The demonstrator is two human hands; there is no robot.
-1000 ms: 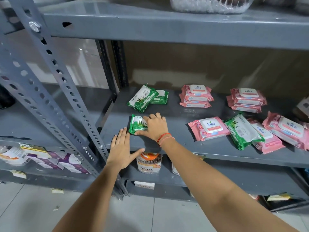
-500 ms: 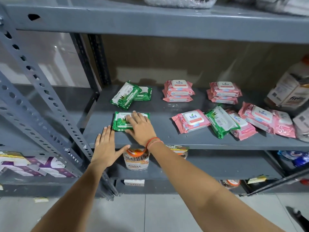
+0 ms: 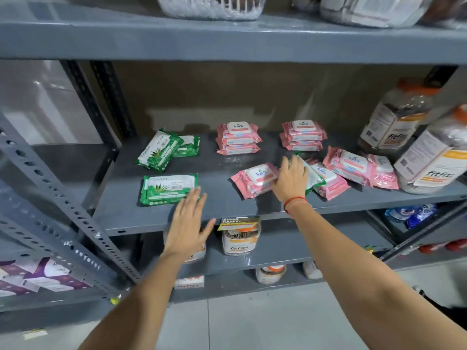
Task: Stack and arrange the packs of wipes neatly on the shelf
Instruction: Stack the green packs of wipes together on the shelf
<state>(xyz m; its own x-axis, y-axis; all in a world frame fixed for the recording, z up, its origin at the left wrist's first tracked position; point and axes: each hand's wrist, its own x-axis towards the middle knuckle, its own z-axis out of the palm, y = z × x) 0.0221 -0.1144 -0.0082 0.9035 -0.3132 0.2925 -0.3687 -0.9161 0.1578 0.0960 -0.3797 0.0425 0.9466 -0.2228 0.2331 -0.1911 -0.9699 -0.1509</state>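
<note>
A green wipes pack (image 3: 168,189) lies flat and square at the front left of the grey shelf (image 3: 227,210). Two more green packs (image 3: 159,152) overlap behind it. At the back stand two short pink stacks (image 3: 237,138) (image 3: 302,135). Loose pink packs (image 3: 255,180) (image 3: 350,165) lie askew at the front right. Among them is a tilted green pack (image 3: 314,179); my right hand (image 3: 290,180) rests on it with fingers spread, hiding most of it. My left hand (image 3: 187,223) hovers flat and open over the shelf's front edge, just right of the front green pack.
Two big orange-lidded jars (image 3: 399,117) (image 3: 434,160) crowd the shelf's right end. Smaller jars (image 3: 240,238) stand on the shelf below. A slanted perforated steel brace (image 3: 58,198) crosses the left side. The upper shelf (image 3: 227,39) hangs low overhead.
My right hand let go of the front left green pack, now lying straight, and moved right onto the green pack among the pink ones. My left hand shifted right too.
</note>
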